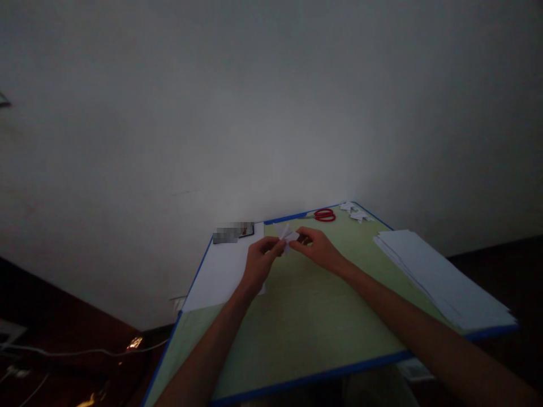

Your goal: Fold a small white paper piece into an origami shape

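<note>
Above the middle of the table, a small folded piece of white paper (287, 233) is held up between both hands. My left hand (262, 257) pinches its lower left part between thumb and fingers. From the other side my right hand (316, 247) grips its right edge, with thumb and forefinger closed. The paper has several pointed flaps standing out; its exact shape is too small and dim to make out. Part of it is hidden behind the fingertips.
Blue edging runs round the pale green table (322, 328). At the back lie red-handled scissors (324, 215) and folded white paper pieces (358, 215). A stack of white paper (441, 277) is on the right. A phone (233, 232) rests by a white sheet (218, 274) at left. A wall (271, 113) stands behind.
</note>
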The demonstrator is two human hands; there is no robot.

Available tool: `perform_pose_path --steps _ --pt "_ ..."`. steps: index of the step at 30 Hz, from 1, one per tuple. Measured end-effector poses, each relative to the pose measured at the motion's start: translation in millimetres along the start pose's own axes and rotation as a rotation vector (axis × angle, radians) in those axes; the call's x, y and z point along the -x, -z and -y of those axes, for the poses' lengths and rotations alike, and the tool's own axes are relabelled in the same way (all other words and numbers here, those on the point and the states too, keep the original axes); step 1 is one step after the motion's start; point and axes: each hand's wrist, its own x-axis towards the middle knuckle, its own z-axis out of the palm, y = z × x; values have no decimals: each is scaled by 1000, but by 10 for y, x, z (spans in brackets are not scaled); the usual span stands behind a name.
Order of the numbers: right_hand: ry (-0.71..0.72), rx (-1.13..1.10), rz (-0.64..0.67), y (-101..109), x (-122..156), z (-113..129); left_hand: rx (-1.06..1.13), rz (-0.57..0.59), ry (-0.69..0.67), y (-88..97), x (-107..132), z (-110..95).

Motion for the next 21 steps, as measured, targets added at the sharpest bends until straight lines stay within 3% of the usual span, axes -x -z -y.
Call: perform_pose_path --steps 10,21 --pt "-6 -55 20 1 2 21 135 -19 67 -36 25 -26" --pt "-13 -61 43 -28 1 13 128 -21 70 -37 30 -36"
